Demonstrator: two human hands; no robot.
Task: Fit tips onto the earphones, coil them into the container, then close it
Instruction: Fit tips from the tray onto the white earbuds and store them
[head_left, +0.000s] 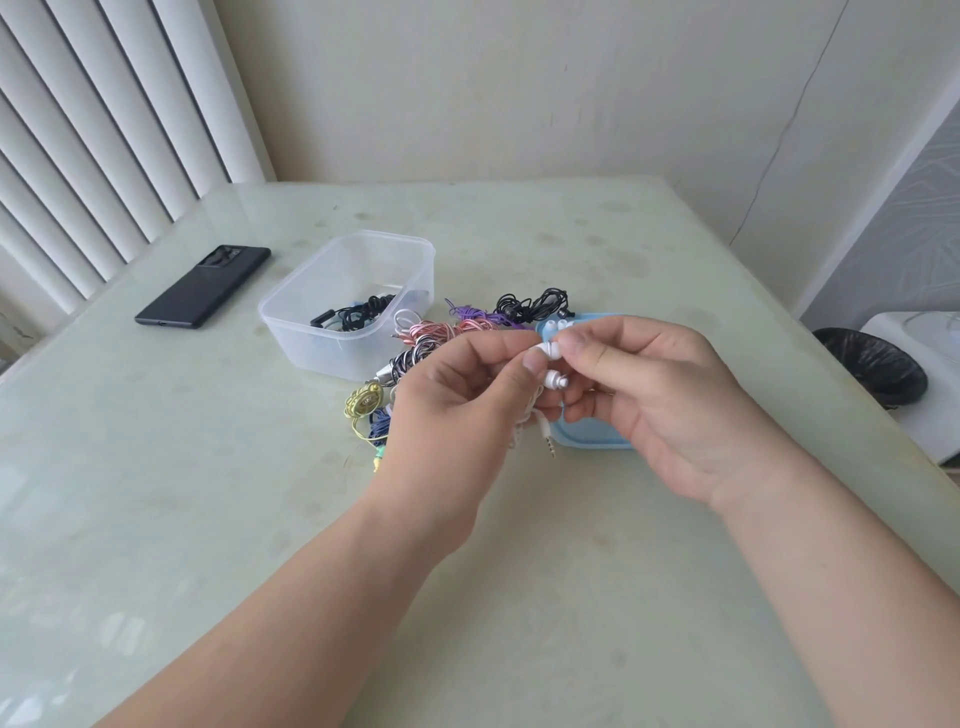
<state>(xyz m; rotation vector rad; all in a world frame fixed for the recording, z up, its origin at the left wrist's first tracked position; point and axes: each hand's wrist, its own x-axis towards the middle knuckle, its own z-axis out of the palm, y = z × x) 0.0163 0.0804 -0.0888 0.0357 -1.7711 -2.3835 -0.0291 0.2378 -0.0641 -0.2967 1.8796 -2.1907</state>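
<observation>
Item 1: 1 clear plastic container (353, 306) stands open on the table (156, 467). All positions below are given from it.

Item 2: 1 coil of black earphones (358, 314) lies inside the container.

Item 3: 1 blue lid (587, 431) lies flat on the table to the right of the container, apart from it. 2 loose tips (558, 326), white, sit on its far edge.

Item 4: 6 earphone bundles lie between the container and the lid and in front of the container: black (530, 304), purple (475, 314), pink-and-white (441, 330), black-and-white (410, 358), yellow (363, 405) and blue (379, 423).

Item 5: 2 hands are together, raised in front and to the right of the container, above the lid's near side. The left hand (457, 410) grips the white earphones (535, 410), with 1 plug (548, 441) hanging below it. 2 earbuds show. The upper earbud (551, 349) is pinched between the 2 hands, and the right hand (654, 395) nips its tip end with thumb and forefinger. The lower earbud (555, 381) juts out between the hands.

Item 6: 1 dark phone (202, 286) lies left of the container. 1 black bin (878, 364) stands far to its right, beyond the table's edge.
</observation>
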